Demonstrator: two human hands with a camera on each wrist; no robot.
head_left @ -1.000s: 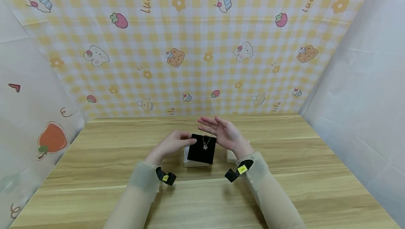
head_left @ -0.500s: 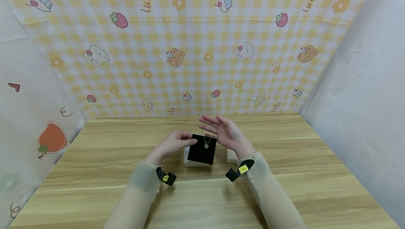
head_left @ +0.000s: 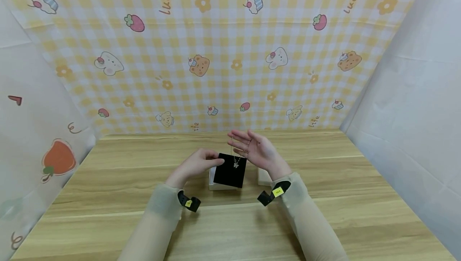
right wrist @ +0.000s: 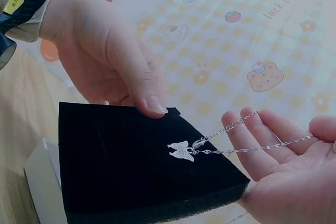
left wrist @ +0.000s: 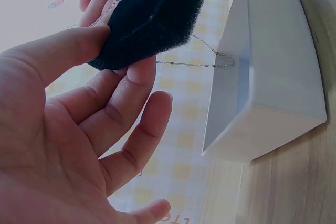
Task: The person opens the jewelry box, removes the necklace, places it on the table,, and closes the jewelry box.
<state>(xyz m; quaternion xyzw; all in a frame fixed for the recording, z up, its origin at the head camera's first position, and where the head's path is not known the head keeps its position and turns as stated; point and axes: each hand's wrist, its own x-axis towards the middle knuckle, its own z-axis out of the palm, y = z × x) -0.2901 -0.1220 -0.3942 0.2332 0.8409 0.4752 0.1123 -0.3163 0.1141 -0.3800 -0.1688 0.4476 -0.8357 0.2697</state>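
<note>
My left hand (head_left: 196, 165) pinches a square black foam pad (head_left: 229, 173) between thumb and fingers. The pad is tilted above an open white box (head_left: 220, 187). A silver necklace's butterfly pendant (right wrist: 181, 150) lies against the pad's dark face, near one edge. From it the chain (right wrist: 236, 150) runs across the fingers of my right hand (head_left: 263, 153), which are spread and loosely extended beside the pad. In the left wrist view, another loop of chain (left wrist: 194, 65) hangs behind the pad and reaches the mouth of the box (left wrist: 283, 108).
A second white box part (head_left: 264, 177) sits on the wooden table (head_left: 119, 181), partly covered by my right wrist. Behind the table hangs a yellow checked cloth (head_left: 230, 85). White cloth walls (head_left: 414, 105) stand on both sides.
My right hand has shifted slightly up and to the right. The pendant has slid a little the same way over the pad. My left hand and the pad have barely moved.
</note>
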